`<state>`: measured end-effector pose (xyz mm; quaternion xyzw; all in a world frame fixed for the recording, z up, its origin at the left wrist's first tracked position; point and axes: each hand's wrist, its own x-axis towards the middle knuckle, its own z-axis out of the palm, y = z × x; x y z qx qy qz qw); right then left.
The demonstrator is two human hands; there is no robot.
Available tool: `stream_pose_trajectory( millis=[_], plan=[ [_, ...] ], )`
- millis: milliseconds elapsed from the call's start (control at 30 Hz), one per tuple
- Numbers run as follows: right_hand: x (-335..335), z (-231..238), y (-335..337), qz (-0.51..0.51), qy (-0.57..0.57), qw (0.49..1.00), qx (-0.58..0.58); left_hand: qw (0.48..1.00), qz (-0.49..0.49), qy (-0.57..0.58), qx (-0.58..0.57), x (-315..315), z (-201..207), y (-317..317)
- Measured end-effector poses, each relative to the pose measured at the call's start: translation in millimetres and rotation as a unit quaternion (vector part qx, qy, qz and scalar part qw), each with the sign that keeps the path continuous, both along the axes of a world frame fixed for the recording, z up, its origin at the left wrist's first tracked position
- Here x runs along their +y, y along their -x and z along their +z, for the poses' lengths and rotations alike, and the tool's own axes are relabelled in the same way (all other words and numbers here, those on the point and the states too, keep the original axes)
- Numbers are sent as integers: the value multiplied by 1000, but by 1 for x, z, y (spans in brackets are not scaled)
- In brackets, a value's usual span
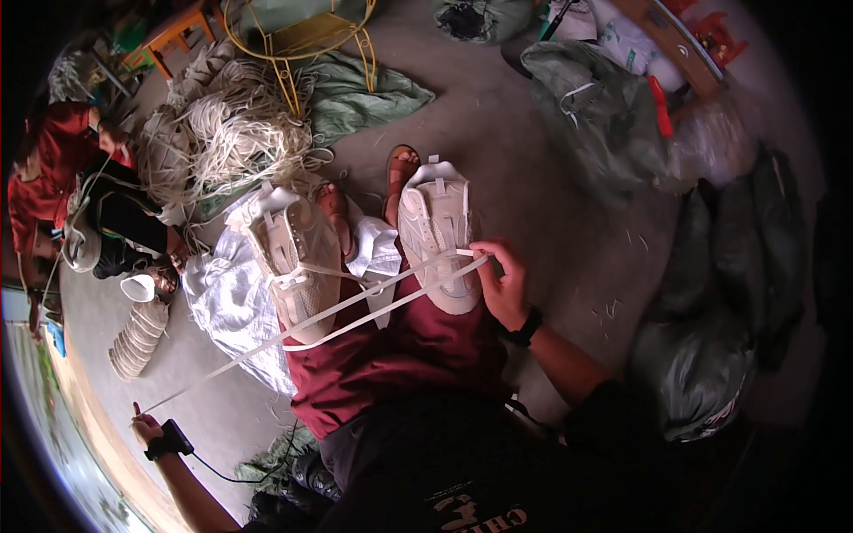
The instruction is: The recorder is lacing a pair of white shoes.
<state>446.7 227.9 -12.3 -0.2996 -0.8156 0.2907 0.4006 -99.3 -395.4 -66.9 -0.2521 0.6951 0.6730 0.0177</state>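
Note:
Two beige sneakers rest on my thighs, toes toward me. The left sneaker [298,266] has a lace strand across its lower eyelets. The right sneaker [438,226] shows no lace across its upper eyelets. My right hand [506,282], beside the right sneaker's toe end, pinches a flat whitish shoelace [351,302]. Two strands run leftward from it, over both sneakers. One stretches taut to my left hand [146,430], held far out at lower left with fingers closed on it. The other loops past the left sneaker's toe. Whether the lace passes through an eyelet is unclear.
A large heap of whitish laces [240,133] lies at upper left, near a yellow metal chair [306,44]. A person in red [53,178] sits at far left, handling a shoe. A stack of cup-like pieces [140,340] is on the floor; dark sacks [702,355] stand at right.

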Motion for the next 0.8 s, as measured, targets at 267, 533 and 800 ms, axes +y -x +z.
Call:
stream_pose_trajectory(
  millis=[267,533,800],
  plan=[
    [-7,-7,-14,-64,352,895,267,999,33,-34,-12,21,4,-15],
    [-6,19,-63,-53,402,830,382,999,20,-29,2,45,10,-17],
    [9,30,-115,-96,404,788,455,1000,3,-1,12,31,28,-22]
  ],
)
